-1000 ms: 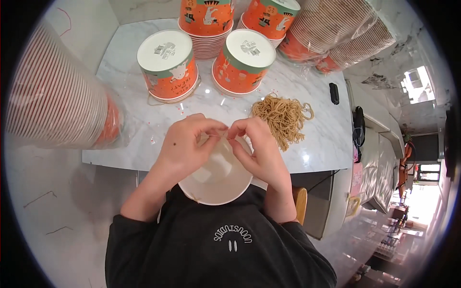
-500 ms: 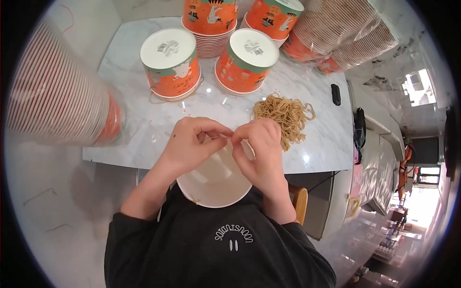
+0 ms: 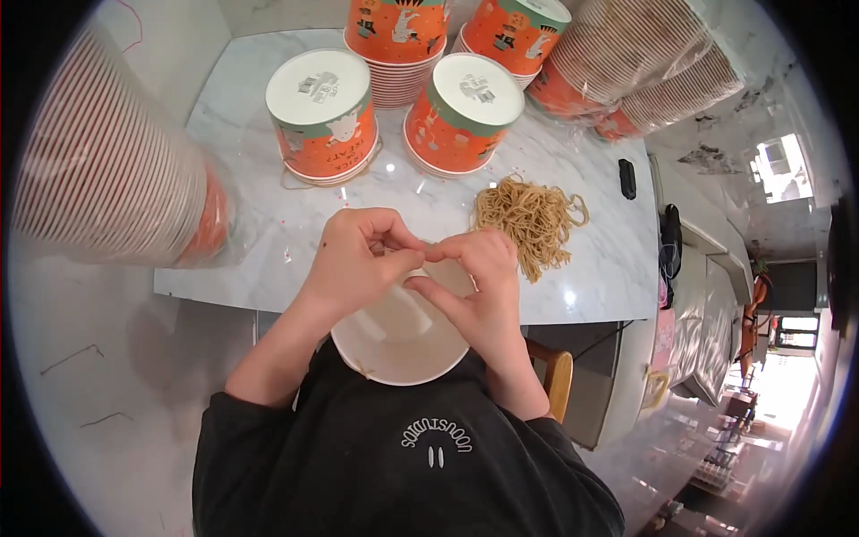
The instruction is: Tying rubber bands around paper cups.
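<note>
A white-lined paper bucket [image 3: 403,336] leans against my front with its mouth facing me. At its far rim my left hand [image 3: 362,255] is closed, thumb and forefinger pinched together; what lies between the tips is too small to make out. My right hand [image 3: 479,277] meets it there, its thumb inside the bucket and its fingers over the rim. A short bit of tan cord [image 3: 365,369] shows at the bucket's near rim. Just right of my right hand, a tangled pile of tan cords [image 3: 528,224] lies on the marble table [image 3: 599,268].
Two upturned orange paper buckets, one at left [image 3: 322,116] and one at right [image 3: 463,115], stand beyond my hands. Stacked buckets [image 3: 396,54] rise behind them. Plastic-wrapped stacks fill the far right [image 3: 626,54] and left side [image 3: 116,170]. A small black object [image 3: 627,179] lies near the right edge.
My right hand has shifted slightly left, its thumb moving over the inside of the bucket. Both hands stay together at the far rim.
</note>
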Demonstrator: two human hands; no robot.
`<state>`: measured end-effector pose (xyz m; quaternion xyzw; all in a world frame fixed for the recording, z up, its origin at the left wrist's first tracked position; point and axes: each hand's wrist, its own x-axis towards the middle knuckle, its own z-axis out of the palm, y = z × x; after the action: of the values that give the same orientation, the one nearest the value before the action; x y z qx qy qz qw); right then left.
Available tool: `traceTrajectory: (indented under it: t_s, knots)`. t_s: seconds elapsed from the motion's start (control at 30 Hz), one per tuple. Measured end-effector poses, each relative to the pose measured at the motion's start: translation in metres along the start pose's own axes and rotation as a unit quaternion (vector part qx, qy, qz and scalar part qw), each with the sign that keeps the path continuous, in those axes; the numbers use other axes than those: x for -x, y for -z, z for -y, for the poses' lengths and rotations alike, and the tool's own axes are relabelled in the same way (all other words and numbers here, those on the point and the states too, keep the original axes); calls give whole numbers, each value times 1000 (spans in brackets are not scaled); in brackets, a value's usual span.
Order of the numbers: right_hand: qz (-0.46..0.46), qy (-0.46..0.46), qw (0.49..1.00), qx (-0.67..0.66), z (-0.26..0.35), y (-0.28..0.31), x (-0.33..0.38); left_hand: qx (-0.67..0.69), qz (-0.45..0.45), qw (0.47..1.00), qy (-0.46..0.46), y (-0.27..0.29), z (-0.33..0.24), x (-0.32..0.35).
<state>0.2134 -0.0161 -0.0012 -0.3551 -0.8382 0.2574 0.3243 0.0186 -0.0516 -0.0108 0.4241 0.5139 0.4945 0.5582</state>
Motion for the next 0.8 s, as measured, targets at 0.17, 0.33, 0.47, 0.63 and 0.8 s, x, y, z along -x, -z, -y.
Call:
traceTrajectory:
  t_s: [0.17, 0.33, 0.47, 0.63, 0.8]
  knots:
    - [-38, -18, 999, -15, 2, -8, 3, 23, -18, 1000, -11, -4, 0, 0]
    - [-50, -23, 998, -35, 5, -8, 3, 30, -21, 999, -35, -1, 5, -3]
    - [-52, -18, 998, -38, 6, -10, 2, 15, -16, 999, -31, 2, 5, -4]
    - [-29, -22, 999, -27, 9, -8, 1, -2, -11, 1000, -16, 2, 2, -2]
    - [-45, -21, 999, -1, 8, -15, 1, -6, -10, 1000, -13, 3, 2, 0]
